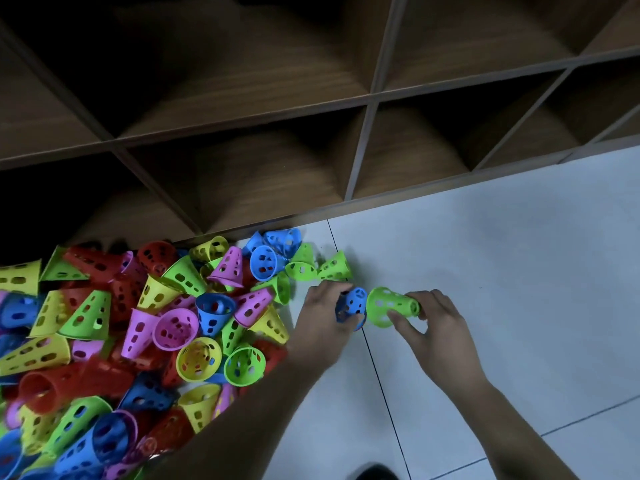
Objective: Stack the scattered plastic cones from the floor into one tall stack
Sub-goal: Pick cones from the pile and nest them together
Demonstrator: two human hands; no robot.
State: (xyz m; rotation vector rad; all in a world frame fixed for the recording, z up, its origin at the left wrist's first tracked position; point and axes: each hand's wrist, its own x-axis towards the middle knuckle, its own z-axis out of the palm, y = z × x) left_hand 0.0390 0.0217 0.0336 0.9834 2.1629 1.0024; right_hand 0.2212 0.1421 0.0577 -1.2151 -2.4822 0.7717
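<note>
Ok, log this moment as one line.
left hand: holds blue cone | right hand: holds green cone | cones: not nested | pile: on floor

This is looking like a playroom or a sports storeroom, perhaps in a school or activity centre, though which one is hard to tell. A wooden cubby shelf [367, 98] with open square compartments is standing along the wall, a pale tiled floor [502, 271] is running beneath it, and a big heap of perforated plastic cones [138, 323] in red, yellow, green, blue and pink is lying against the shelf's foot.
</note>
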